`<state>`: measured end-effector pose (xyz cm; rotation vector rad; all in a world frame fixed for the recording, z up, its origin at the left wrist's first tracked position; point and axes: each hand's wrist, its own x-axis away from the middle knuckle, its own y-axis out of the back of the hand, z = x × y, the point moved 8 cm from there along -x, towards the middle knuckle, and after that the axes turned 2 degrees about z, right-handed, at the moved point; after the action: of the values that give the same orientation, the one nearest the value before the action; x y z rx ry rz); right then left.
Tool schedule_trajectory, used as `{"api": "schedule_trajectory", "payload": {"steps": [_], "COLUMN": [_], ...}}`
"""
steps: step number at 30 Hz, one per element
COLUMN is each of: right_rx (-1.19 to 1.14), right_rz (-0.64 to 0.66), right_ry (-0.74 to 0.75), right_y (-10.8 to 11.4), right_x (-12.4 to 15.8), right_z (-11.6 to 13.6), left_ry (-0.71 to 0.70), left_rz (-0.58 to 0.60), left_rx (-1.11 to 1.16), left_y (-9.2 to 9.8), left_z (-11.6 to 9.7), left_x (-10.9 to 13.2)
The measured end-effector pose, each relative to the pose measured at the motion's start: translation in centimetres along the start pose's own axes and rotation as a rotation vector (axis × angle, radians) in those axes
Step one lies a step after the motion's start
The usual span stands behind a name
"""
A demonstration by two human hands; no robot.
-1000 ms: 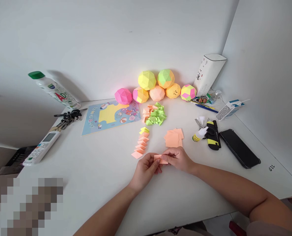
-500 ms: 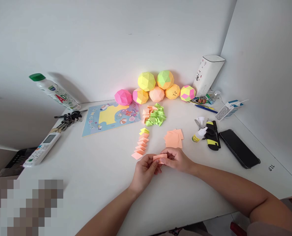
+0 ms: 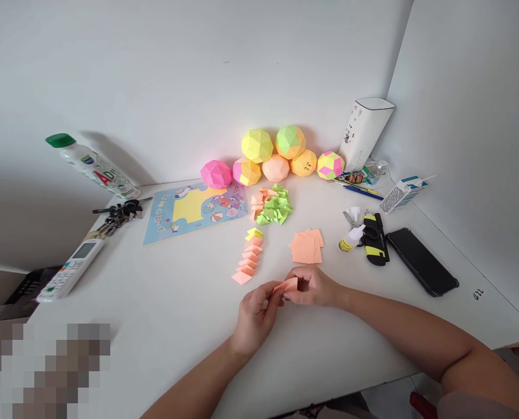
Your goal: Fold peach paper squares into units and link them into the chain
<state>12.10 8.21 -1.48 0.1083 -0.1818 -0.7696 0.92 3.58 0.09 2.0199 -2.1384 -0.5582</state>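
Observation:
Both hands meet at the table's middle front over a small folded orange paper piece (image 3: 288, 284). My left hand (image 3: 254, 317) pinches its left end with thumb and fingers. My right hand (image 3: 315, 286) is curled round its right end. Just behind the hands lies a loose stack of orange paper squares (image 3: 306, 247). To the left of that runs a row of folded orange and yellow paper units (image 3: 248, 257).
Several paper balls (image 3: 271, 155) line the back wall, with a heap of green and orange folded units (image 3: 273, 205) in front. A colourful sheet (image 3: 194, 210), keys (image 3: 118, 213), remote (image 3: 70, 269) and bottle (image 3: 92, 166) lie left. Glue (image 3: 350, 239), black-yellow tool (image 3: 375, 237), phone (image 3: 422, 261) and carton (image 3: 401, 194) lie right.
The paper piece has tilted up slightly between the fingers and both hands shifted a little toward me. The view drifted slightly.

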Motion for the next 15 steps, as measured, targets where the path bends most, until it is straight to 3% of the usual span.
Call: {"api": "schedule_trajectory", "payload": {"steps": [15], "right_rx": [-0.108], "right_rz": [0.008], "right_ry": [-0.052], "right_y": [-0.26], "right_x": [0.02], "right_z": [-0.49], "left_ry": [-0.017], "left_rz": [0.056], "left_rx": [0.023], "left_y": [-0.33], "left_z": [-0.05], "left_x": [-0.28]}}
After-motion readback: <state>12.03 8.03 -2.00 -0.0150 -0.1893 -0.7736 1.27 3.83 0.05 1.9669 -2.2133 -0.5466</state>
